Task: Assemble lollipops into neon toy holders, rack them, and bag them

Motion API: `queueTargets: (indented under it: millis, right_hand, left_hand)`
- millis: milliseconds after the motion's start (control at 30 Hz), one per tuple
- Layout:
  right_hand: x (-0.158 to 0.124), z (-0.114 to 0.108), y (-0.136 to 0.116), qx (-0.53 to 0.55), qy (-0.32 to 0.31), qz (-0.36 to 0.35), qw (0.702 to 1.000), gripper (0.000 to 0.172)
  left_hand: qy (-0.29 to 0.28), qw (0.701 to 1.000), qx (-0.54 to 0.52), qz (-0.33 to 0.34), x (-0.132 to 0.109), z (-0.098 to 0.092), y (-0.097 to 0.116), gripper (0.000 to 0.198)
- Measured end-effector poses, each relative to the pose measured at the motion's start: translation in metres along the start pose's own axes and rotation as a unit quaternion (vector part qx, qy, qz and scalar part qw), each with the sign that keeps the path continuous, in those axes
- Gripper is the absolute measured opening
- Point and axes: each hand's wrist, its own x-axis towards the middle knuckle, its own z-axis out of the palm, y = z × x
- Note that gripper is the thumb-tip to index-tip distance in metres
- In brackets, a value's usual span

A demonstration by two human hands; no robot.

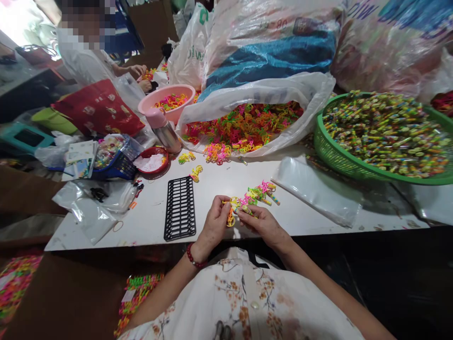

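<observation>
Centrally, left hand (213, 221) and right hand (262, 225) meet fingertip to fingertip, both pinching a yellow piece (230, 218) that hangs between them; the pile (261, 191) lies nearer the right.

Single head-worn view, looking forward and down, close over the bench (247, 174) near edge, own lap at frame bottom, bags filling upper right.

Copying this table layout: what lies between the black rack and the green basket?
In the head view, a small pile of colourful plastic pieces and then a flat stack of clear bags lie between the black rack and the green basket.
</observation>
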Motion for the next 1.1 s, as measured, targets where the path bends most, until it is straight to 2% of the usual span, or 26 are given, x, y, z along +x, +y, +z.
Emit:
queueTargets:
  millis: [133,233,400,533,700,800,867,933,1000,1067,1100]
  right_hand:
    - [-0.002,-0.001,-0.002,0.050,-0.006,0.032,0.998,0.041]
    - [-0.003,-0.001,-0.002,0.078,-0.009,0.047,0.996,0.039]
    - [-0.004,-0.004,-0.007,-0.041,0.017,-0.045,0.998,0.034]
    - [-0.005,-0.005,-0.010,-0.121,-0.012,-0.094,0.988,0.032]
    - [-0.011,0.006,-0.007,-0.198,-0.008,-0.131,0.971,0.031]
    - [-0.012,0.003,-0.005,-0.227,0.002,-0.148,0.963,0.030]
    - [-0.010,-0.007,-0.005,-0.256,0.023,-0.151,0.955,0.032]
    - [-0.007,-0.024,-0.004,-0.314,0.071,-0.164,0.932,0.031]
    - [-0.003,-0.043,-0.001,-0.391,0.143,-0.177,0.892,0.033]
    - [0.000,-0.059,0.003,-0.452,0.209,-0.183,0.848,0.046]
    - [0.000,-0.065,0.004,-0.469,0.230,-0.185,0.832,0.052]
  left_hand:
    - [-0.033,0.994,0.102,0.020,0.000,-0.004,0.008,0.023]
    - [-0.052,0.992,0.119,0.000,0.000,-0.004,0.011,0.020]
    - [-0.014,0.997,0.076,-0.019,-0.001,0.005,0.009,0.021]
    - [0.034,0.989,0.142,0.021,-0.003,0.007,0.007,0.028]
    - [0.054,0.978,0.196,0.040,-0.004,0.008,0.008,0.026]
    - [0.043,0.973,0.224,0.038,-0.001,0.012,0.011,0.025]
    - [0.023,0.967,0.247,0.059,0.007,0.011,0.014,0.025]
    - [0.029,0.948,0.300,0.103,0.022,0.001,0.016,0.025]
    - [0.073,0.907,0.388,0.143,0.045,-0.018,0.018,0.020]
    - [0.133,0.857,0.478,0.139,0.073,-0.043,0.020,0.017]
    - [0.162,0.840,0.506,0.115,0.087,-0.055,0.021,0.018]
